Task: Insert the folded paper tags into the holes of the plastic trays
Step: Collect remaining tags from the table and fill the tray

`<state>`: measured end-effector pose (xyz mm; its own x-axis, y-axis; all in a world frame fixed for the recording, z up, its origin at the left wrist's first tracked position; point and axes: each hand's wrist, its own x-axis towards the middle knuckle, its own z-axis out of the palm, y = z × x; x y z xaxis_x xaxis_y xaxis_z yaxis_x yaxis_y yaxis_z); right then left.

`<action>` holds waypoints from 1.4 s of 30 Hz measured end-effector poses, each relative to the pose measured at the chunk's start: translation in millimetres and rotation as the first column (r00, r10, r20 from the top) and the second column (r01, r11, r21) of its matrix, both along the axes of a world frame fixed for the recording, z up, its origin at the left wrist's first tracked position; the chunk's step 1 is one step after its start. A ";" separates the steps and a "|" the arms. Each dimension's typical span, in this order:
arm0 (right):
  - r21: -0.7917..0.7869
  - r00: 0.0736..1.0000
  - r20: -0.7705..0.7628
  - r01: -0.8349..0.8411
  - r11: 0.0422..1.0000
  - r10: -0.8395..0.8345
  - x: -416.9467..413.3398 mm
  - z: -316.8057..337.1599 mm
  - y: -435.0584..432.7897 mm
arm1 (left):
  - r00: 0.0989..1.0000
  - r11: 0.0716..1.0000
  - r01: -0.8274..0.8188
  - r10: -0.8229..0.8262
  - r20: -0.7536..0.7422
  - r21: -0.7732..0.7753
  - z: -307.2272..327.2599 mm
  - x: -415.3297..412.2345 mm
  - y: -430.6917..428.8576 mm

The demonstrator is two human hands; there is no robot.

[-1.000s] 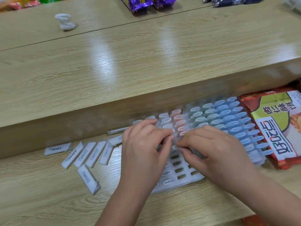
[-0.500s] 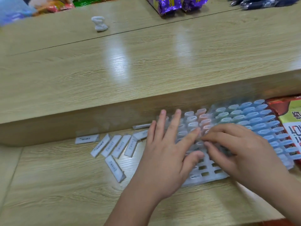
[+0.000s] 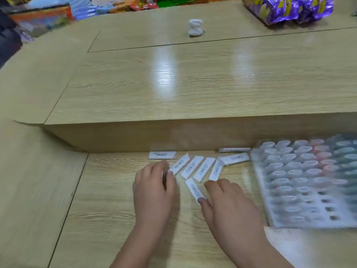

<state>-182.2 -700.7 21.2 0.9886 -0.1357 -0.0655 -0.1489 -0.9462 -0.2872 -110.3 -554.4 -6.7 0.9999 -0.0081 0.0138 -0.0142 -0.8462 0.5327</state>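
The folded paper tags [image 3: 195,168] lie loose in a slanted row on the lower tabletop [image 3: 108,209], well to the left of the plastic tray [image 3: 301,226]. One nearer tag [image 3: 194,189] sits apart from the row, between the two hands. The tray's far rows already carry tags, while dark holes in its near rows stand empty.

The right hand [image 3: 229,206] hovers low with loosely curved fingers that grip nothing, its thumb touching the nearer tag's close end. The left hand [image 3: 154,190] reaches the row's left end. Motion blur hides whether its fingers pinch a tag.

The step in hand looks like fetching the next tag. The next move calls for a clean pinch on the folded tag, a carry rightward to the tray, and lining the tag up with an empty hole.
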 end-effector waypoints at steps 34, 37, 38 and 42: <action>0.306 0.913 0.371 0.050 0.951 -0.167 -91.4 64.8 -234.2 | 0.877 0.727 0.458 -0.465 0.124 -0.512 96.1 -69.8 -173.0; 0.405 0.918 0.332 0.066 0.912 -0.214 -95.6 57.3 -244.3 | 0.867 0.768 0.492 -0.475 0.150 -0.411 86.7 -77.7 -189.5; 0.398 0.924 0.328 0.055 0.916 -0.198 -95.1 54.5 -243.2 | 0.871 0.778 0.485 -0.468 0.147 -0.399 82.7 -78.8 -192.5; 0.320 0.944 0.317 -0.011 0.947 -0.097 -91.7 44.2 -236.9 | 0.890 0.812 0.446 -0.446 0.093 -0.375 66.2 -77.3 -199.2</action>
<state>-273.9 -937.6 65.4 0.9559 -0.2040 0.2112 -0.0354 -0.7942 -0.6067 -187.6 -753.5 59.4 0.8878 -0.4472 0.1090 -0.3414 -0.4811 0.8075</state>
